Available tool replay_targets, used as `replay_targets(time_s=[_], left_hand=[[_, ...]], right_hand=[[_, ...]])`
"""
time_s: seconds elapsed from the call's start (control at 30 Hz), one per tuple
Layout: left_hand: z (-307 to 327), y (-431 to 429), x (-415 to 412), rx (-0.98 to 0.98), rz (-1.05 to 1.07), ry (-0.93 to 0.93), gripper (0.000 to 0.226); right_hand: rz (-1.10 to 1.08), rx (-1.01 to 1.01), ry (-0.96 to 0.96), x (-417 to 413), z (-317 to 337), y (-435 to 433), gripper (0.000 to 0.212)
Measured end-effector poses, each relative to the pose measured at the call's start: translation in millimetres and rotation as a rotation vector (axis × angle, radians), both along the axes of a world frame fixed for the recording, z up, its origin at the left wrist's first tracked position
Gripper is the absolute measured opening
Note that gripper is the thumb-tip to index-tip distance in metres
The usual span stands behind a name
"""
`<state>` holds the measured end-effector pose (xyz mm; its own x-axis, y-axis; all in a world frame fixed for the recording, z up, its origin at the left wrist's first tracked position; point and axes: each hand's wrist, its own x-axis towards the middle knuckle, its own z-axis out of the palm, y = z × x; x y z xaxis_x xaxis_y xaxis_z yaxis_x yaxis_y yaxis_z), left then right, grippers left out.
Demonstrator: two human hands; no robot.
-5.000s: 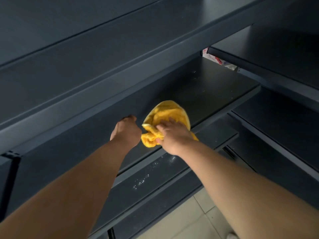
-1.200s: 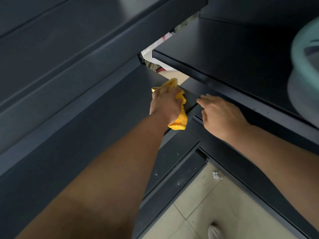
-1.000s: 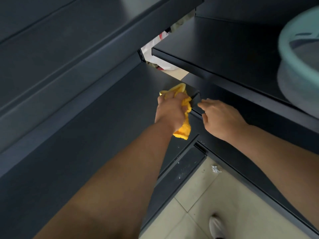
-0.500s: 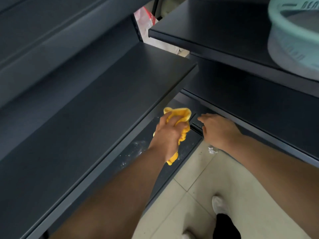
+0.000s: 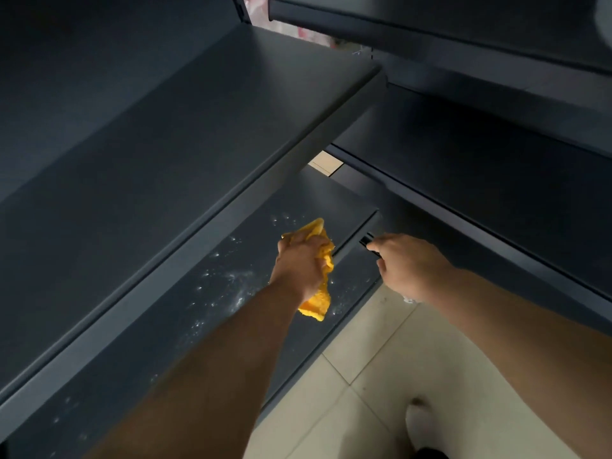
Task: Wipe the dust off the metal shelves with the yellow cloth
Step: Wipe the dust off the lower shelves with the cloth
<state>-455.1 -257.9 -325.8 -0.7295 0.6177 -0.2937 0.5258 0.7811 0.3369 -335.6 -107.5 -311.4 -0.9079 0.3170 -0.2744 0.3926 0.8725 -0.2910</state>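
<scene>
The low shelf [image 5: 185, 326] has white dust specks on it. My left hand [image 5: 299, 263] is squeezed tight around the yellow cloth [image 5: 316, 301], over that shelf near its right end. My right hand [image 5: 410, 266] holds nothing. Its fingers are loose and touch the corner of the next shelf [image 5: 463, 226]. Pale floor tiles [image 5: 381, 359] lie below.

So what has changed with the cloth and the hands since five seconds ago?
The yellow cloth passed from the right hand to the left hand, which carried it down from the middle shelf to the bottom shelf. The right hand now rests at the neighbouring shelf's edge. Unchanged: the cloth stays bunched; white dust remains on the bottom shelf.
</scene>
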Motion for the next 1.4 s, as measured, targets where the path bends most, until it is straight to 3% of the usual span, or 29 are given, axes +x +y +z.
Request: replay_targets(time_s=[0.2,0.37,0.57,0.83,0.93,1.07,1.17,1.27,1.4], left_hand=[[-33,49,-44,0.202,0.156,0.11,0.043],[-92,64,-46,-0.069,0.18,0.013,0.047],[-123,74,-75,-0.012,0.126,0.264,0.048],[-129,92,-125,-0.031,0.118,0.326,0.046],[-129,86,-143,-0.021,0.125,0.295,0.047],[-128,77,-150,-0.072,0.175,0.31,0.05],[-125,72,-144,-0.066,0.263,0.472,0.068],[-118,71,-140,-0.011,0.332,0.479,0.085],[-110,69,-150,0.097,0.436,0.324,0.068]], right_hand=[[0.05,0.085,0.118,-43,-41,27,0.036],[0.058,0.116,0.138,-80,-83,42,0.038],[0.085,0.119,0.202,-113,-122,51,0.037],[0.107,0.178,0.35,-146,-145,49,0.032],[0.1,0.204,0.297,-163,-149,43,0.028],[0.061,0.267,0.197,-175,-142,37,0.037],[0.071,0.301,0.177,-173,-140,31,0.036],[0.08,0.279,0.165,-171,-141,29,0.036],[0.078,0.271,0.168,-169,-139,31,0.037]])
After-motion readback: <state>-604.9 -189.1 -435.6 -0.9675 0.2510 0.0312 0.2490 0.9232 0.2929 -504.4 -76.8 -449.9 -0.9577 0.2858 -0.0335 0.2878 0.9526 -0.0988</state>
